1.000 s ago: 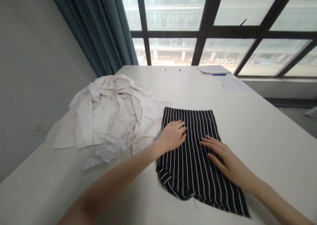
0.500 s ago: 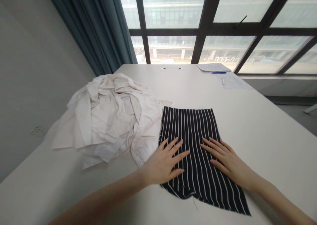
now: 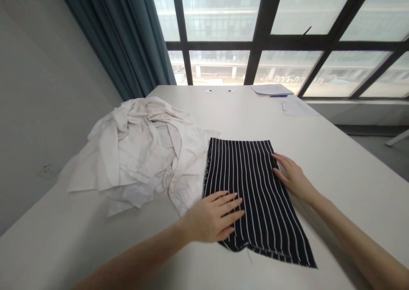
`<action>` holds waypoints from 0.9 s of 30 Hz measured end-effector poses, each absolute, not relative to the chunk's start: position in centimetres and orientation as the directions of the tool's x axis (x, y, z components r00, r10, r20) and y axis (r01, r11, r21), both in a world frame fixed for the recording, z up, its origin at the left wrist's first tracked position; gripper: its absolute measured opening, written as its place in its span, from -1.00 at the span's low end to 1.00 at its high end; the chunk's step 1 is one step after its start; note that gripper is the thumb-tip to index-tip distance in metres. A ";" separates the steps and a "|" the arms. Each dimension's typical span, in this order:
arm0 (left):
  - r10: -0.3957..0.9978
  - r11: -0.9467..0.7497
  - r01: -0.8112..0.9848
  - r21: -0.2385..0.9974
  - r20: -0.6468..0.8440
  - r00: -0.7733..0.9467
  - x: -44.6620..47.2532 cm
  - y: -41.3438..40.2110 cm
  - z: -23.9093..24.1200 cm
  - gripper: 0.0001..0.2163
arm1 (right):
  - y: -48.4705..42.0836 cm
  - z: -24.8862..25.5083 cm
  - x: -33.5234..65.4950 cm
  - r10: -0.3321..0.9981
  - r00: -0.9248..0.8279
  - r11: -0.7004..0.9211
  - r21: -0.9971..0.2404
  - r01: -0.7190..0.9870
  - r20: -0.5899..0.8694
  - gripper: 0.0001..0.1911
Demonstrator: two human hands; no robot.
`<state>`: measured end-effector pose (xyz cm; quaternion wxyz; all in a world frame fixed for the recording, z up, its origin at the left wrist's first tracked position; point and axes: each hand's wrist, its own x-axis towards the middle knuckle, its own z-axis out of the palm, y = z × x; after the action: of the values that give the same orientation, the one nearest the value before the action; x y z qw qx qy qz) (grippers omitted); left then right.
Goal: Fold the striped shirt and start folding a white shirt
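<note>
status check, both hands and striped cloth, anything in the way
Left hand palm-down on striped cloth, right hand at its right edge. Near edge puckered. White fabric heap close on the left.

Bare left hand (image 3: 212, 217): palm down, flat, fingers extended and slightly spread, directed rightward. Bare left forearm (image 3: 143, 256) slants up from the bottom edge. Bare right hand (image 3: 292, 177): farther forward, fingertips directed leftward, thumb separated. Bare right forearm (image 3: 358, 234) rises from lower right. Hands apart.
</note>
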<state>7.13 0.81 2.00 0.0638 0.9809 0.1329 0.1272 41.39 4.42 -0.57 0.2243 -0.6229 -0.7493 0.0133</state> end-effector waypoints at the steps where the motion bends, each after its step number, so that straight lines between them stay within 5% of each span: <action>1: 0.246 -0.964 0.214 0.156 0.228 0.942 7.3 0.5 2.1 -0.57 | 5.0 -0.8 41.1 0.940 -0.149 0.231 -0.251 0.940 0.307 -0.50; 7: 0.209 -0.960 0.184 0.213 0.101 0.973 8.1 -0.8 2.5 -0.50 | 7.5 -1.6 39.5 0.976 -0.101 0.134 -0.166 0.977 0.192 -0.44; 11: 0.204 -0.955 0.179 0.236 0.087 0.975 8.1 -0.7 2.4 -0.54 | 9.2 -1.5 39.7 0.988 -0.029 0.076 -0.313 0.947 0.150 -0.41; 15: 0.178 -0.954 0.108 0.281 0.236 0.955 7.6 -0.2 2.1 -0.54 | 9.7 -1.5 39.6 0.950 0.094 0.064 -0.481 0.874 0.297 -0.35; 19: 0.414 -0.878 0.256 0.405 0.375 0.829 6.8 0.9 1.9 -0.58 | 8.7 -1.0 39.9 0.943 0.234 -0.057 -0.581 0.812 0.236 -0.29; 23: 0.775 -0.627 0.603 0.492 0.322 0.544 6.6 2.4 1.0 -0.60 | 6.7 0.2 40.4 0.969 0.248 -0.183 -0.645 0.742 0.010 -0.33; 27: 0.836 -0.539 0.666 0.516 0.228 0.499 6.9 2.9 0.1 -0.61 | 4.5 1.5 40.0 0.988 0.112 -0.154 -0.729 0.667 -0.106 -0.55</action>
<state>6.91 2.89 0.11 0.1837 0.8461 0.4438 0.2312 40.02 4.47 1.50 0.2655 -0.6967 -0.5939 0.3024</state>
